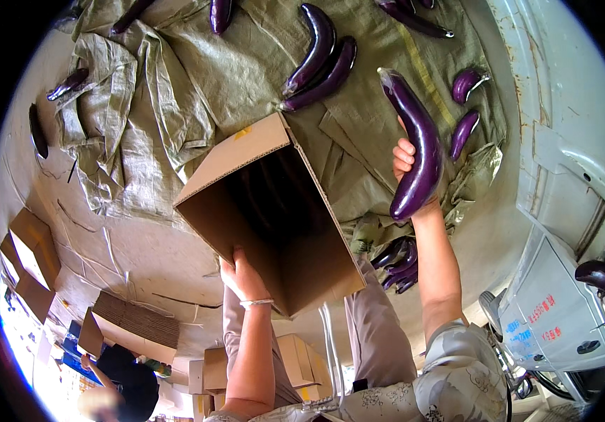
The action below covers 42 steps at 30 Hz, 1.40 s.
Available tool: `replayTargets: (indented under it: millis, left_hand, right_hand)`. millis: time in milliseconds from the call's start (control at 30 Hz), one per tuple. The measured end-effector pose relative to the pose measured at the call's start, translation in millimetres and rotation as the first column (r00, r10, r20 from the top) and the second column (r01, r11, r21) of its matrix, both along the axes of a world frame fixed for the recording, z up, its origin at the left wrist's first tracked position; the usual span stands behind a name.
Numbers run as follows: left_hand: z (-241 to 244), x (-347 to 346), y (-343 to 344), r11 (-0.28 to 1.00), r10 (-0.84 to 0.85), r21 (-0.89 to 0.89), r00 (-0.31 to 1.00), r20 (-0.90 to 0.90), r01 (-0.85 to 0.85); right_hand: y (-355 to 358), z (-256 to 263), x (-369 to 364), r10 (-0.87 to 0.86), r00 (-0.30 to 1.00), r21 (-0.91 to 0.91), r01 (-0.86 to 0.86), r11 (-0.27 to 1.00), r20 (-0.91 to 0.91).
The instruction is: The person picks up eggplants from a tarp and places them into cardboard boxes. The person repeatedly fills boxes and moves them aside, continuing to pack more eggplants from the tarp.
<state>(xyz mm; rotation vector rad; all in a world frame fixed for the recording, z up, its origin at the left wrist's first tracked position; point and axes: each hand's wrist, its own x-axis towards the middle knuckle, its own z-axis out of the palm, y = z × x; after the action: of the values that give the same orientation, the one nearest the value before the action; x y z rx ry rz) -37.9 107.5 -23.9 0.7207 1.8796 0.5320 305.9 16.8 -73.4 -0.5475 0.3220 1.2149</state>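
Observation:
My left hand [247, 279] grips the lower left wall of an open cardboard box [302, 264], thumb inside the rim. The box is tilted, its opening facing me. Deep in its shadow lie dim long shapes [268, 190], probably eggplants. To the right of the box, my right hand [403, 158] is closed around a long purple eggplant [421, 142], held raised with its pale stem end pointing away from me. Two curved eggplants [319, 53] lie side by side on the woven tarp beyond the box.
More eggplants lie on the creased woven tarp [175, 95]; a pile [402, 264] is by my leg. A white vehicle [555, 316] bearing writing stands at right. Loose straps [107, 258] and cardboard boxes [35, 248] are at left. Another person [128, 380] is at lower left.

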Motion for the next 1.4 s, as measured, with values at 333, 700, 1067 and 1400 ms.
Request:
replayTargets:
  millis: [333,700,1067,1400]
  left_hand:
    - [-10.1,-16.3,-5.3,0.999,-0.024,0.045,0.999,0.034,0.022]
    - [-5.4,-13.2,-1.8,0.989,-0.149,-0.008,0.988,-0.032,0.149]
    - [-9.0,-7.6,-5.5,0.998,-0.049,0.026,0.998,-0.034,0.05]
    - [-3.0,-8.1,-6.7,0.995,-0.098,-0.006,0.993,-0.071,0.098]
  right_hand:
    - [16.2,-1.4,-24.3,0.117,0.984,-0.247,-0.082,0.965,0.131]
    - [-196.8,-89.5,-16.2,0.898,0.438,-0.911,0.388,-0.143,0.045]
    - [-224.5,-130.8,-22.1,0.927,-0.087,-0.894,0.312,-0.323,-0.365]
    - [175.6,-204.2,6.2,0.857,0.481,-0.977,0.182,0.11,0.186]
